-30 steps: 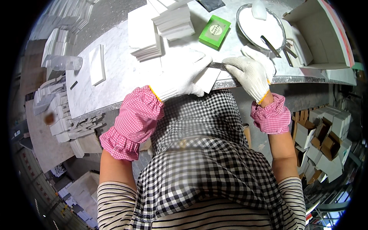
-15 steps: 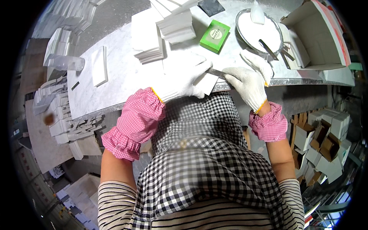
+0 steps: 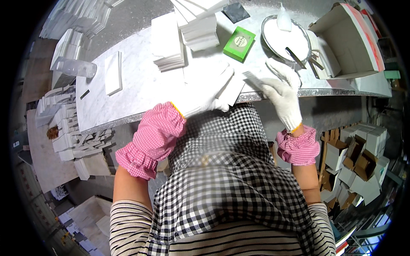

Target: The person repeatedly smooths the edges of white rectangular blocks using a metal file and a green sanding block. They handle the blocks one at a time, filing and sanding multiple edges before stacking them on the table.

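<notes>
My left hand [image 3: 209, 91], in a white knit glove, grips a thin white tile [image 3: 233, 91] at the near edge of the table, and its fingers cover much of the tile. In my gloved right hand [image 3: 282, 94] is a flat, greyish scraper blade [image 3: 253, 78], pinched between thumb and fingers. The blade points left toward the tile and is apart from it; motion blurs it a little. Just beyond my right hand stands a round bowl [image 3: 263, 37] of white paste, with a dark-handled spatula [image 3: 295, 58] leaning on its rim.
Stacks of white tiles [image 3: 167, 40] stand past my left hand, beside a green box [image 3: 239, 44] and a dark square pad [image 3: 235, 13]. A white bottle [image 3: 283, 20] stands at the bowl. An open carton [image 3: 352, 40] is at right; a clear cup [image 3: 77, 68] lies at left.
The scraper has come away from the tile's edge, and my right hand has shifted slightly right. My left hand stays on the tile. The whole view has shifted slightly.
</notes>
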